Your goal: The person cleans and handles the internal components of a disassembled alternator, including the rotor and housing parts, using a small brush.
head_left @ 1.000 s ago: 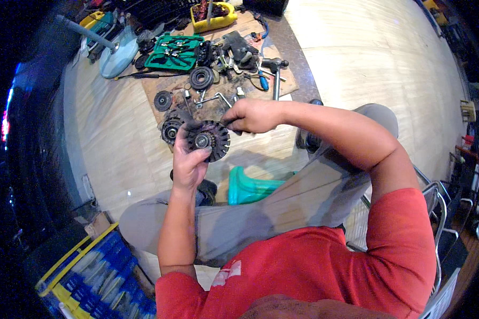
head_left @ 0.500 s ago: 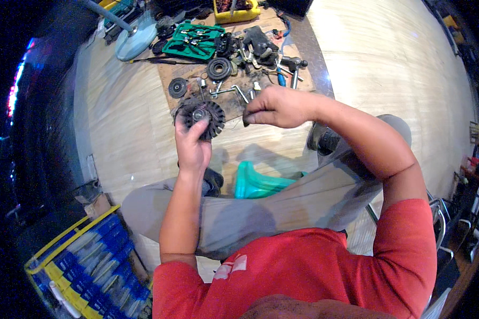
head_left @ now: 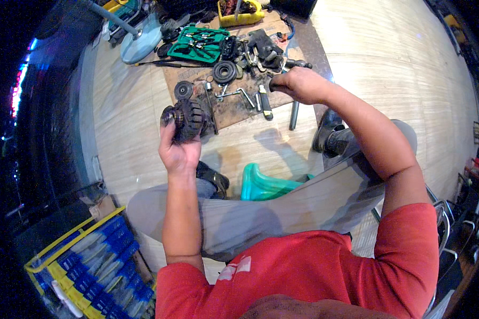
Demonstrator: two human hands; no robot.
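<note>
My left hand (head_left: 180, 151) grips a black, round machine part with thick ridges (head_left: 189, 121) from below, its rim tilted sideways. Thumb and fingers wrap a narrower hub at its left end. Over the right side of the cardboard, my right hand (head_left: 302, 86) has its blackened fingertips pressed together; whether anything small is between them cannot be made out. Partly hidden beneath that hand is a hammer (head_left: 294, 114). Just left of it lies a black-and-yellow utility knife (head_left: 266, 103). Close to the left hand's part are a small dark disc (head_left: 183, 90) and a larger black ring (head_left: 224, 72).
Dirty cardboard (head_left: 173, 80) carries bent metal wrenches (head_left: 234, 95) and greasy parts. A green tool case (head_left: 199, 44) and a cut yellow container (head_left: 242, 19) stand farther off. A green plastic stool (head_left: 269, 186) is between my legs. Blue-and-yellow bins (head_left: 90, 266) sit at lower left.
My left hand has moved left and turned the ridged part from face-on to side-on. My right hand has shifted right and farther away, uncovering the utility knife and the hammer's handle.
</note>
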